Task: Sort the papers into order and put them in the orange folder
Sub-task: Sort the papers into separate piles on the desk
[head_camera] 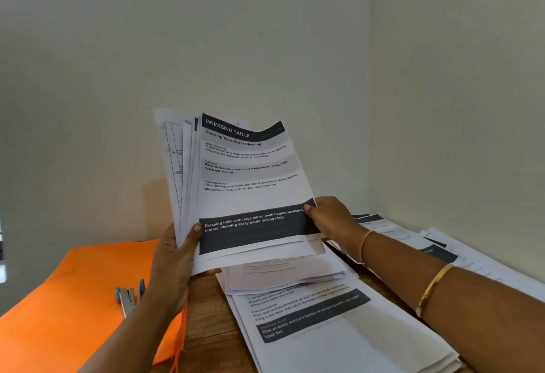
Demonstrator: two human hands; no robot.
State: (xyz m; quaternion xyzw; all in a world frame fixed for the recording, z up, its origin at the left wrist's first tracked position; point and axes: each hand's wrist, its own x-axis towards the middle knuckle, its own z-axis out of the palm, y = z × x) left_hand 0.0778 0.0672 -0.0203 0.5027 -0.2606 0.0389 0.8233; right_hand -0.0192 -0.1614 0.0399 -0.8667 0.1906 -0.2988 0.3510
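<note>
Up beside the orange folder [73,284] | left hand [174,257] grips fanned papers [236,192] upright for reading | right hand [327,216] pinches front sheet [259,151], likely to peel it | more stacks [339,328] right of folder

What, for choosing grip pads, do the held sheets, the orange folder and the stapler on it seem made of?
The held sheets: thin matte office paper with dark toner print; the tops curl and fan. The orange folder: matte card or perhaps non-woven fabric; stringy ends hang at its near edge. The stapler: seemingly blue plastic around grey metal, with a dull shine.
</note>
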